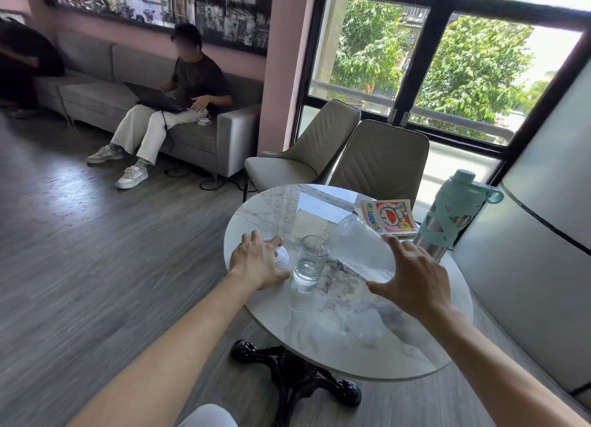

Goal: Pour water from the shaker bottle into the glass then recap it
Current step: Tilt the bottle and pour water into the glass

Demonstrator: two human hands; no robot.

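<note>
A clear shaker bottle (358, 250) is held uncapped and tilted left by my right hand (412, 276), which grips its base. Its open mouth rests over the rim of a clear glass (308, 263). The glass stands upright on the round marble table (335, 337) and holds some water at the bottom. My left hand (259, 260) rests on the table just left of the glass, closed over the white cap (282, 257) of the shaker.
A teal and steel flask (454, 215) stands at the table's right edge, with a comic book (388, 215) beside it. Two grey chairs (377, 161) sit behind the table. A person with a laptop sits on a sofa (208, 132) far left.
</note>
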